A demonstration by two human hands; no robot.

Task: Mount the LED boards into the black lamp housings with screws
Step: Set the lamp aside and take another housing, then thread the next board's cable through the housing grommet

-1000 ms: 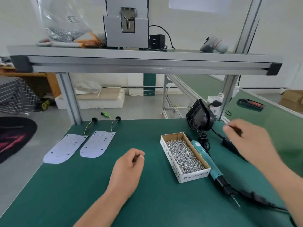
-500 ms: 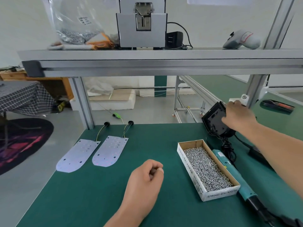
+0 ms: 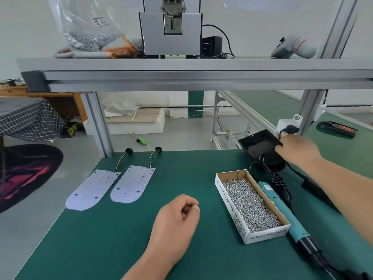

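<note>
Grips housing (image 3: 260, 146) at 2 o'clock with right hand (image 3: 298, 152) | fists left hand (image 3: 177, 217), nothing visible inside | risks dragging cord (image 3: 278, 180), tipping screw box (image 3: 232, 207)

Single head-worn wide-angle view, forward and down over the green bench (image 3: 121, 239), left hand (image 3: 175, 215) close below, shelf (image 3: 181, 65) above.

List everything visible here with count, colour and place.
LED boards: two, white, side by side, mat's left.
lamp housing: one, black, tilted, back right.
screw box: one, cardboard, full of silver screws, right of centre.
electric screwdriver: one, teal, lying right of the box.
bag: one, clear, shelf left.
machine: one, grey, shelf centre.
adapter: one, black, beside machine.
left hand: one, curled, resting on mat.
right hand: one, grip on the housing's edge.
</note>
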